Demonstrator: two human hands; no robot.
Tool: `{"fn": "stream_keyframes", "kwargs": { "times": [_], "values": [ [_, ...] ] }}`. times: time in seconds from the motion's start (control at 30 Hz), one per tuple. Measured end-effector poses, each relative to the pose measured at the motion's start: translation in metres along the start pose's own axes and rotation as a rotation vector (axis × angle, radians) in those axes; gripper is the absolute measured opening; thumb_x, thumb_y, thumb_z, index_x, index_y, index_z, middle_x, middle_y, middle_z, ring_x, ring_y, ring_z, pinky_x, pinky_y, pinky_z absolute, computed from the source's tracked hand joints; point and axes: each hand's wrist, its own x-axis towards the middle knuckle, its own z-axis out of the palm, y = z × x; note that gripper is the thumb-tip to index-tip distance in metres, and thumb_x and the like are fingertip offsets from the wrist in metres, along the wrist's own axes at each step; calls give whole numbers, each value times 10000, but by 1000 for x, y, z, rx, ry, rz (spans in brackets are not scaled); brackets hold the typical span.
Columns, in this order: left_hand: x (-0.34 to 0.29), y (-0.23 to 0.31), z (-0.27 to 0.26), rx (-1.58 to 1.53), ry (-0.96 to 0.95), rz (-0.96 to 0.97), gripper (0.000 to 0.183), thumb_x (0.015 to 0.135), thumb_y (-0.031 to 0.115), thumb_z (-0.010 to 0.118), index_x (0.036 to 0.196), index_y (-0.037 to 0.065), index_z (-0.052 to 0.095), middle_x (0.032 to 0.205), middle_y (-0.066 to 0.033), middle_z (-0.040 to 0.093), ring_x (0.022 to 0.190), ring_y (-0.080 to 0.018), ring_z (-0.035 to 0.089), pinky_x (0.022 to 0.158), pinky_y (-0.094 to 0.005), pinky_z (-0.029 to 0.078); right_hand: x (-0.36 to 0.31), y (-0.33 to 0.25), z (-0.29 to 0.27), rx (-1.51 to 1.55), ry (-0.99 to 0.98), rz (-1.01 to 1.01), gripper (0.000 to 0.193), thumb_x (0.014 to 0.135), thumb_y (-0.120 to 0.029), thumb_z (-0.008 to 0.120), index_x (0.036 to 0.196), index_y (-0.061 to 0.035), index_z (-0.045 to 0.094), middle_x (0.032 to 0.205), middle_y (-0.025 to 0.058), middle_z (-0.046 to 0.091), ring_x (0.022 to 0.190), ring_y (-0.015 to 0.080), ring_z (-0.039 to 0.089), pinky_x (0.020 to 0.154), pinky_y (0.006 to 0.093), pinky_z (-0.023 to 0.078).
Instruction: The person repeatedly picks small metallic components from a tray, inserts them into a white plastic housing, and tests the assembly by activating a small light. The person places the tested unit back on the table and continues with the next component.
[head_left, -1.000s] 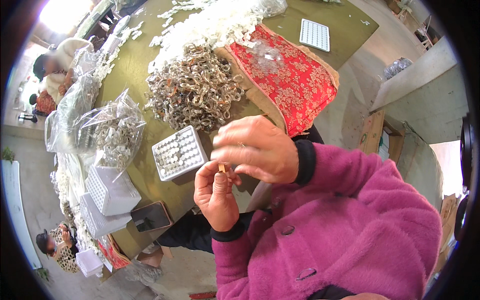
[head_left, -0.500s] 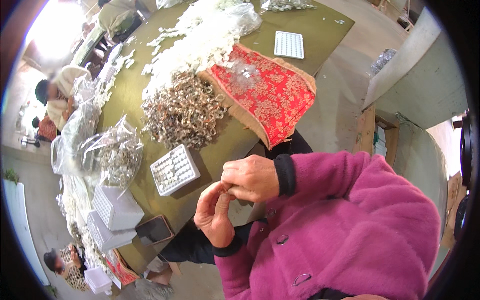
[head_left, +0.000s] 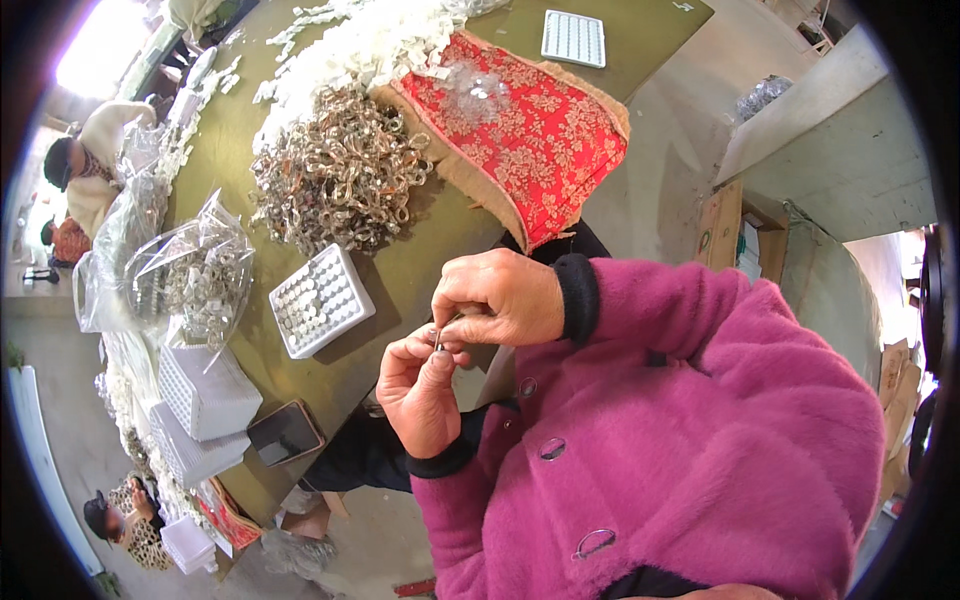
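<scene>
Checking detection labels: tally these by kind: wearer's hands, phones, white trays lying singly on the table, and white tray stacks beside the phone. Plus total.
Wearer's hands: 2 (left hand, right hand)
Phones: 1 (dark phone)
Single white trays: 2 (near tray, far tray)
White tray stacks: 2 (upper stack, lower stack)
Total: 7

From where I stand, no text, label, brand, number or sign is legible. The side panel of the cardboard box (head_left: pixel 720 228) bears a faint mark, too small to read. The phone (head_left: pixel 286 433) presents a dark screen with no readable characters.
</scene>
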Motion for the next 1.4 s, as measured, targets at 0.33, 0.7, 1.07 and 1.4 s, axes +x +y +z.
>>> {"fn": "stream_keyframes", "kwargs": {
  "times": [0.33, 0.7, 1.07, 1.4],
  "values": [
    [10, -6, -1, 104, 113, 62, 160, 942, -56, 699, 1053, 1, 598, 1098, -173, 711, 875, -206, 701, 767, -325, 589, 9, 9, 2, 23, 27, 83, 140, 833, -150, 744, 873, -25, 696, 829, 144, 664, 734, 314, 656, 670, 414, 522],
    [30, 2, 11, 998, 143, 651, 212, 840, -41, 819, 1024, 8, 726, 1103, -146, 701, 963, -215, 709, 800, -311, 595, 24, 17, 3, 60, 36, 117, 151, 846, -127, 693, 950, -17, 703, 793, 141, 632, 713, 296, 646, 663, 405, 515],
    [33, 0, 13, 621, 171, 434, 171, 919, -109, 699, 1064, -47, 633, 1175, -156, 640, 948, -198, 682, 826, -310, 594, 31, 23, 5, 191, 32, 172, 87, 854, -54, 658, 910, 12, 669, 763, 56, 643, 667, 111, 620, 619, 286, 502],
    [38, -5, 18, 194, 145, 234, 112, 960, -77, 661, 1061, -40, 632, 1153, -169, 638, 895, -217, 701, 763, -356, 622, 31, 18, -9, 175, 33, 277, 67, 824, -25, 615, 873, 0, 653, 714, 68, 653, 631, 123, 637, 598, 292, 503]
  ]
}}
